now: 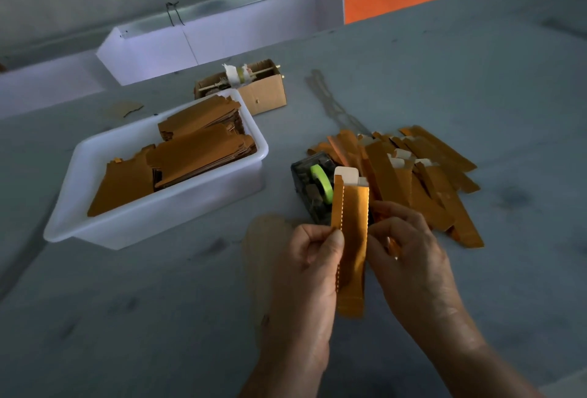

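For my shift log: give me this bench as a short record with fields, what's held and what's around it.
held: gold carton sleeve, upright, top flap open
left hand: pinches its left edge
right hand: holds its right edge
white tub: stacked flat blanks, left of hands
pile: folded sleeves on table, right
green tape roll: in dispenser behind the sleeve

Gold carton (pixel 354 222) upright, pinched between left hand (pixel 313 270) and right hand (pixel 409 257); tape dispenser (pixel 313 188) just behind; white tub (pixel 152 222) leftward
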A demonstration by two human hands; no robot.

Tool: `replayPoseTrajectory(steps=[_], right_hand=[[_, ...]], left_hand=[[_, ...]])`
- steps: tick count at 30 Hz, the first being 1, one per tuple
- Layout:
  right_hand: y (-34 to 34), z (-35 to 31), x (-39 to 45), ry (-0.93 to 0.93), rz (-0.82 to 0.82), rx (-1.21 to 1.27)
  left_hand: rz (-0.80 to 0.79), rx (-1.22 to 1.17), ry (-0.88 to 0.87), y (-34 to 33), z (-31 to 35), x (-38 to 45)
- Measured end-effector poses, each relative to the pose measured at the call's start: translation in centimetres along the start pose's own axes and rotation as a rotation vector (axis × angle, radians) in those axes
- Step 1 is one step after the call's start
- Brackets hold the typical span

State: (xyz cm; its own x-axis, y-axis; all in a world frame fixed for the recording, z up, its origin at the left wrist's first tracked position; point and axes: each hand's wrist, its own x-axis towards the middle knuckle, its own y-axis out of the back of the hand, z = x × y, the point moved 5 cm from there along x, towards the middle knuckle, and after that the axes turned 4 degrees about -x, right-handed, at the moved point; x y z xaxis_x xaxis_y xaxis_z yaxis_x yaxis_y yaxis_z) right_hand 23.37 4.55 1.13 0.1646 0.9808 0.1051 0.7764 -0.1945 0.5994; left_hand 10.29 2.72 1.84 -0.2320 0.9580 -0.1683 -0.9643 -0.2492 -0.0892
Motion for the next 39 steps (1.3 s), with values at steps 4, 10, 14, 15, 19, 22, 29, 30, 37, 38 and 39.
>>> replayPoseTrajectory(steps=[4, 10, 14, 15, 19, 22, 29, 30, 37, 38, 39], right_hand=[[-0.1, 0.1, -0.3, 0.024, 0.039, 0.001], [0.0, -0.4, -0.1, 0.098, 0.066, -0.113], [1.2, -0.7, -0.4, 0.115, 0.126, -0.119], [1.9, -0.8, -0.5, 0.121, 0.146, -0.082], [3.7, -0.5, -0.9, -0.045, -0.004, 0.386], [3.7, -1.5, -1.3, -0.060, -0.210, 0.570], [2.8, -2.2, -1.0, 0.041, -0.343, 0.463], [2.7, -2.3, -1.0, 0.055, -0.344, 0.456], [2.6, -2.6, -1.0, 0.126, -0.356, 0.448], [2.6, -2.6, -0.9, 0.133, -0.360, 0.450], [2.6, -2.6, -0.9, 0.141, -0.359, 0.437]], left_hand=[[-0.017, 0.064, -0.002, 0.0, 0.1, 0.1], [-0.025, 0.099, 0.031, -0.2, 0.4, 0.0], [-0.041, 0.126, 0.050, -0.2, 0.9, 0.1], [-0.045, 0.135, 0.063, -0.2, 0.9, 0.1], [-0.055, 0.163, 0.086, 0.0, 1.1, 0.1], [-0.048, 0.201, 0.071, 0.1, 1.7, 0.0], [-0.185, 0.268, 0.071, 0.4, 2.4, -0.4], [-0.188, 0.274, 0.082, 0.5, 2.4, -0.3], [-0.224, 0.113, 0.216, 0.1, 2.1, -0.5], [-0.226, 0.080, 0.237, 0.2, 2.1, -0.5], [-0.231, 0.066, 0.247, 0.2, 2.1, -0.4]])
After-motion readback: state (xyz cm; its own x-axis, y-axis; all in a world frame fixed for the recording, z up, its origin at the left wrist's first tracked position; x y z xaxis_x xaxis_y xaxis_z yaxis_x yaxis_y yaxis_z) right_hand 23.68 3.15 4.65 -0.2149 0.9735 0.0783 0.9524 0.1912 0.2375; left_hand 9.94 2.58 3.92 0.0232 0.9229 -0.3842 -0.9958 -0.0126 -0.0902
